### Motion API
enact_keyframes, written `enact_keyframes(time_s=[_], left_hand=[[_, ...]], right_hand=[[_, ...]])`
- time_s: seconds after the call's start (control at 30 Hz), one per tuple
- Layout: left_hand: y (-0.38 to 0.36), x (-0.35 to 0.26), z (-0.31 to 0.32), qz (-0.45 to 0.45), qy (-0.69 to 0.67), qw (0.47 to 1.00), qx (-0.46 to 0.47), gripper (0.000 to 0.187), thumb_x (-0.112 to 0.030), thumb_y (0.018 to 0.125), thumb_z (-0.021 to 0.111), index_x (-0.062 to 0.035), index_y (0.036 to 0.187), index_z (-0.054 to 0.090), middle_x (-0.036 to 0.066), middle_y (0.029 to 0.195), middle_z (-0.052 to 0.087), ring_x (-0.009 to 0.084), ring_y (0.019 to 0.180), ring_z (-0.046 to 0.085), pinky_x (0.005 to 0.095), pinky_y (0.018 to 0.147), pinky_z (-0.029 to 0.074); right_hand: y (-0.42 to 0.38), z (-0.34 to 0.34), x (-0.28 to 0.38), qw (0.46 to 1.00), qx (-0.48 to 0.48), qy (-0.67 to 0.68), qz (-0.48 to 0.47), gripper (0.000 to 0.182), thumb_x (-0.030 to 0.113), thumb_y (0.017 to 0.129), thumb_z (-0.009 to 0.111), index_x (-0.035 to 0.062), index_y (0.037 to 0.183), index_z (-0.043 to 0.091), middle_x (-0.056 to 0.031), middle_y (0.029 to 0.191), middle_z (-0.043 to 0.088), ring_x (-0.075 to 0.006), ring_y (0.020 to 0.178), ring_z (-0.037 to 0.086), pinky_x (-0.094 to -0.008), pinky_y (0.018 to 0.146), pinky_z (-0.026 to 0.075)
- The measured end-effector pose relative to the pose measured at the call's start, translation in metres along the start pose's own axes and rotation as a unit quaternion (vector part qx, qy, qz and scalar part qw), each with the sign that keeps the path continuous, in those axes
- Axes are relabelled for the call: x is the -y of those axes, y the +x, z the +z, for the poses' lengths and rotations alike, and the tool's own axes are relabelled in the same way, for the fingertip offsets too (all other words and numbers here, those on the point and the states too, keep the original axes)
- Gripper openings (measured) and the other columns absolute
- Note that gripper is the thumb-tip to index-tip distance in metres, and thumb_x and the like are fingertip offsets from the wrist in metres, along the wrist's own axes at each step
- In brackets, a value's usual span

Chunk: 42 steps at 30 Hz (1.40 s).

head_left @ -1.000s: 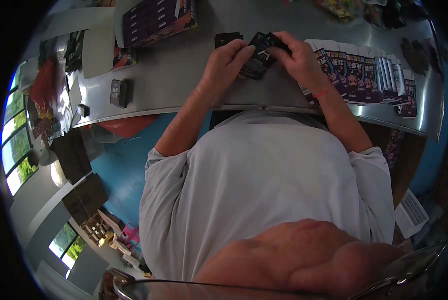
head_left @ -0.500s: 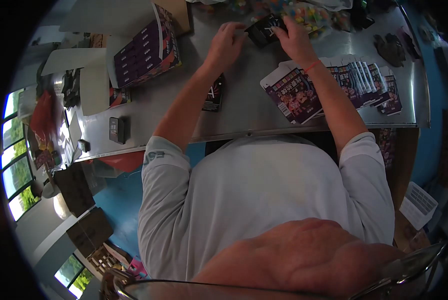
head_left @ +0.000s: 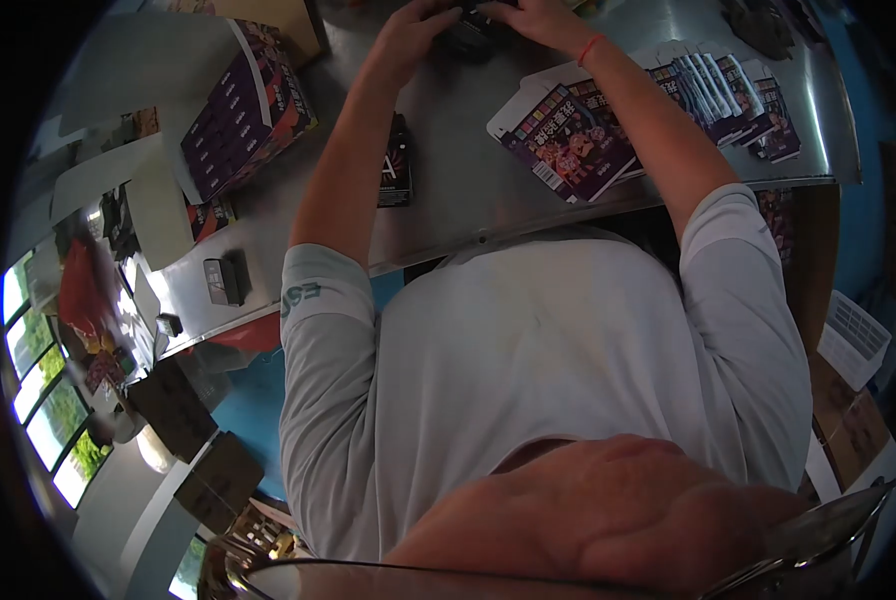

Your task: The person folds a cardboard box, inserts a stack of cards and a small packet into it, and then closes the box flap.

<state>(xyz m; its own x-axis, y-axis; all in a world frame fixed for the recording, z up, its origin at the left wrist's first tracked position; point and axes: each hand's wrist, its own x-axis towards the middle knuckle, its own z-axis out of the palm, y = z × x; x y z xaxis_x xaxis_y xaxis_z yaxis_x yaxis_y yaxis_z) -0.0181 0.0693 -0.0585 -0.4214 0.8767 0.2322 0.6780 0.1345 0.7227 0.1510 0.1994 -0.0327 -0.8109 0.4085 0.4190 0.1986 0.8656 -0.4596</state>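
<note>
1. While the left hand (head_left: 420,24) is reaching in from the left and the right hand (head_left: 542,20) from the right, both are touching the dark cards (head_left: 471,40) near the top edge of the view; the fingers are bending inward, but blur and the edge are hiding whether they are pinching.
2. Around the right wrist a red band (head_left: 590,48) is showing; the right forearm is crossing above the fanned purple packs (head_left: 574,142), which are overlapping on the metal table (head_left: 448,205).
3. Beside the left forearm, a black pack (head_left: 398,168) is lying, partly hidden by it.
4. Farther left, a purple box (head_left: 240,122) is sitting near open pale flaps (head_left: 155,195); a small dark box (head_left: 224,282) is resting nearer the table's front edge.
5. Well to the right, a dark crumpled item (head_left: 756,28) is lying beyond the purple packs.
</note>
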Motion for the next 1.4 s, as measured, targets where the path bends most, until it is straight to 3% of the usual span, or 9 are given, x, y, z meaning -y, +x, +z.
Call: enact_keyframes(time_s=[0.33,0.4,0.47,0.57,0.77,0.9,1.0,1.2,1.4], left_hand=[[-0.036,-0.049,0.034,0.020,-0.113,0.989,-0.090,0.047,-0.021,0.086,0.069,-0.0025,0.126,0.053,0.016,0.122,0.054,0.0258,0.098,0.060,0.0336,0.079,0.050],[-0.062,-0.076,0.040,-0.004,-0.136,0.988,-0.075,0.047,-0.022,0.086,0.069,-0.0024,0.126,0.052,0.016,0.123,0.054,0.0261,0.099,0.060,0.0337,0.079,0.050],[-0.099,-0.110,0.044,-0.034,-0.107,0.994,-0.011,0.059,-0.029,0.083,0.073,-0.0012,0.130,0.050,0.017,0.130,0.049,0.0330,0.110,0.054,0.0392,0.092,0.046],[-0.128,-0.136,0.057,0.103,0.078,0.991,0.039,0.068,-0.037,0.077,0.075,-0.0061,0.131,0.048,0.016,0.130,0.048,0.0351,0.117,0.049,0.0445,0.101,0.040],[-0.089,-0.074,0.003,0.278,0.191,0.912,0.235,0.077,-0.037,0.071,0.077,-0.0128,0.137,0.046,0.012,0.139,0.045,0.0323,0.132,0.039,0.0451,0.109,0.033],[-0.086,-0.073,-0.016,0.181,0.138,0.948,0.222,0.079,-0.035,0.074,0.078,-0.0116,0.141,0.043,0.012,0.144,0.042,0.0350,0.131,0.040,0.0464,0.109,0.035],[-0.096,-0.078,-0.004,0.085,0.233,0.959,0.140,0.080,-0.043,0.072,0.079,-0.0100,0.138,0.047,0.013,0.140,0.045,0.0371,0.128,0.043,0.0464,0.106,0.036],[-0.088,-0.074,-0.002,0.070,0.209,0.963,0.156,0.072,-0.047,0.064,0.083,-0.0107,0.121,0.060,0.011,0.124,0.054,0.0323,0.122,0.045,0.0465,0.104,0.034],[-0.080,-0.074,0.000,0.075,0.204,0.963,0.159,0.069,-0.043,0.063,0.085,-0.0098,0.116,0.056,0.010,0.117,0.057,0.0353,0.112,0.051,0.0481,0.099,0.040]], right_hand=[[-0.061,-0.058,0.002,0.986,0.004,0.150,0.074,0.022,0.023,0.094,0.063,0.0035,0.104,0.060,-0.0111,0.086,0.067,-0.0213,0.077,0.065,-0.0321,0.066,0.050],[-0.080,-0.061,-0.004,0.980,-0.016,0.168,0.102,0.023,0.023,0.094,0.063,0.0036,0.105,0.060,-0.0105,0.086,0.068,-0.0202,0.077,0.065,-0.0318,0.067,0.050],[-0.100,-0.062,-0.010,0.975,-0.041,0.177,0.129,0.023,0.024,0.094,0.063,0.0037,0.106,0.060,-0.0099,0.086,0.068,-0.0192,0.077,0.065,-0.0315,0.067,0.051],[-0.120,-0.054,-0.014,0.969,-0.068,0.183,0.153,0.024,0.025,0.094,0.063,0.0037,0.106,0.061,-0.0090,0.087,0.068,-0.0176,0.077,0.065,-0.0310,0.067,0.051],[-0.128,-0.044,-0.017,0.965,-0.088,0.187,0.163,0.026,0.026,0.095,0.063,0.0039,0.108,0.062,-0.0071,0.087,0.069,-0.0144,0.078,0.066,-0.0300,0.069,0.051],[-0.125,-0.048,-0.009,0.961,-0.103,0.205,0.157,0.026,0.026,0.095,0.063,0.0040,0.109,0.062,-0.0064,0.087,0.070,-0.0130,0.078,0.066,-0.0290,0.068,0.052],[-0.126,-0.050,-0.006,0.952,-0.118,0.232,0.160,0.026,0.025,0.095,0.063,0.0044,0.110,0.062,-0.0066,0.087,0.071,-0.0131,0.078,0.068,-0.0276,0.066,0.052],[-0.116,-0.051,0.006,0.954,-0.122,0.226,0.155,0.024,0.022,0.094,0.063,0.0050,0.111,0.061,-0.0074,0.087,0.071,-0.0151,0.078,0.069,-0.0279,0.064,0.053],[-0.099,-0.042,0.019,0.963,-0.141,0.198,0.111,0.022,0.020,0.094,0.063,0.0055,0.111,0.061,-0.0086,0.087,0.070,-0.0180,0.077,0.069,-0.0292,0.063,0.053]])
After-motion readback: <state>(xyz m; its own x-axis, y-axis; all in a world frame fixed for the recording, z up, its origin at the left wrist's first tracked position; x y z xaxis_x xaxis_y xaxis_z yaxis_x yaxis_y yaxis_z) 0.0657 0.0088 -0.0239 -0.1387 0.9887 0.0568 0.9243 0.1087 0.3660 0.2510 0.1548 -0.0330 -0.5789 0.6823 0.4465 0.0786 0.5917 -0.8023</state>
